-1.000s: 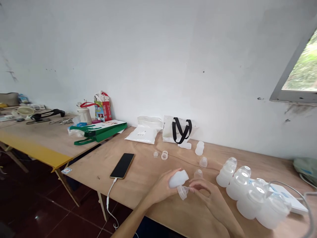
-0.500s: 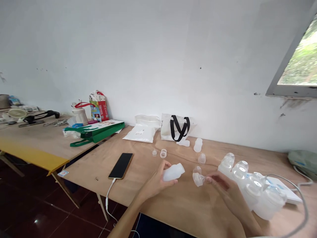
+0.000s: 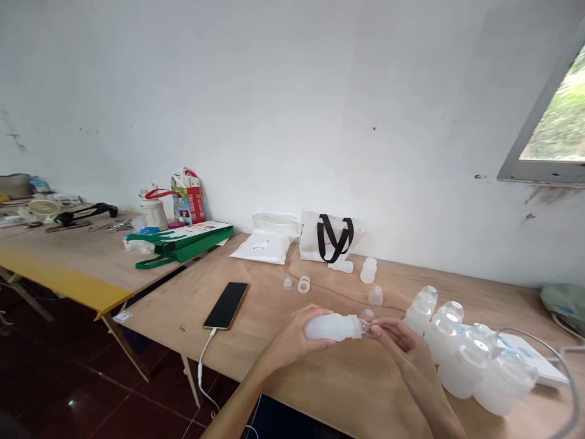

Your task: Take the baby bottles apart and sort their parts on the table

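Head view: left hand (image 3: 292,336) curled round a frosted bottle (image 3: 329,327), fingers wrapped, bottle on its side above the plywood table (image 3: 320,390). Right hand (image 3: 406,353) comes in from the right, thumb and fingertips (image 3: 375,330) pinching a clear cap (image 3: 364,325) at the bottle's neck. More bottles (image 3: 466,356) stand grouped just right of that hand, contents unclear. Clear ring (image 3: 304,285) lies farther back.

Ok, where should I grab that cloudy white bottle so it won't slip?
Grab the bottle's fat round body from the side, away from the neck, wrapping around it like the left hand does. It's wide, so it fills your palm. Stay off the narrow end, where the right hand pinches a small clear piece.
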Tool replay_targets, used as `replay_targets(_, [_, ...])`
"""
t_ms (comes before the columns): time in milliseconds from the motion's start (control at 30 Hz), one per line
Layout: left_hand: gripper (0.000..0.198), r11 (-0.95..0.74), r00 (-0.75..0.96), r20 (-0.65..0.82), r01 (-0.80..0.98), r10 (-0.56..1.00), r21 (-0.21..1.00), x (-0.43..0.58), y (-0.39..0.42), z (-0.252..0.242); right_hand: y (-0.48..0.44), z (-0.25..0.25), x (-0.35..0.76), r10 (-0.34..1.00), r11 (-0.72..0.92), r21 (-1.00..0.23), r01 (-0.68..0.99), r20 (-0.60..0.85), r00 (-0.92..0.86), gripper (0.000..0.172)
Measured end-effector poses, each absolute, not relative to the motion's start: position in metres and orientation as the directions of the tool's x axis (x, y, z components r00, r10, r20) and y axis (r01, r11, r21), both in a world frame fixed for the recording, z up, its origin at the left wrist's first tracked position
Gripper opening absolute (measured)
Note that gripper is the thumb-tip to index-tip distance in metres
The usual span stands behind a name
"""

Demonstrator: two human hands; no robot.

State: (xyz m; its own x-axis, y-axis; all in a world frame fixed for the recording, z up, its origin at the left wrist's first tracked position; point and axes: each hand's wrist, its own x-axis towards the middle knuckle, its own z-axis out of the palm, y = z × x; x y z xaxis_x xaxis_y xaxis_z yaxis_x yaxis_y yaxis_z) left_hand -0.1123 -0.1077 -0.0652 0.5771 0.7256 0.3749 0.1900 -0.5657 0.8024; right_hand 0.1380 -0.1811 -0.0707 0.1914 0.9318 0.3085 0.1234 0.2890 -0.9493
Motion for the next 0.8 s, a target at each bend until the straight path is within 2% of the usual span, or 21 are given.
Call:
replay_targets(200, [0.056,-0.554,0.588,0.334,0.242,0.737,0.797,-0.117,-0.109,-0.064,-0.182,-0.074,0.142,0.961,0.24,-0.952,0.193,0.261,0.095,0.033])
replay_targets(367, [0.049,-0.483,0.589,0.223,0.328,0.777,0.812,-0.12,-0.117,-0.058,-0.183,-0.083,0.145,0.976,0.194,-0.951,0.239,0.211,0.046,0.042])
replay_targets(633, [0.049,-0.459,0.604,0.22,0.273,0.766,0.845,-0.118,-0.115,-0.061,-0.184,-0.07,0.133,0.982,0.186,-0.948,0.258,0.188,-0.017,0.05])
replay_targets(800, [0.053,-0.445,0.615,0.199,0.276,0.763,0.852,-0.117,-0.12,-0.055,-0.182,-0.069,0.127,0.99,0.123,-0.918,0.378,0.139,0.015,0.051])
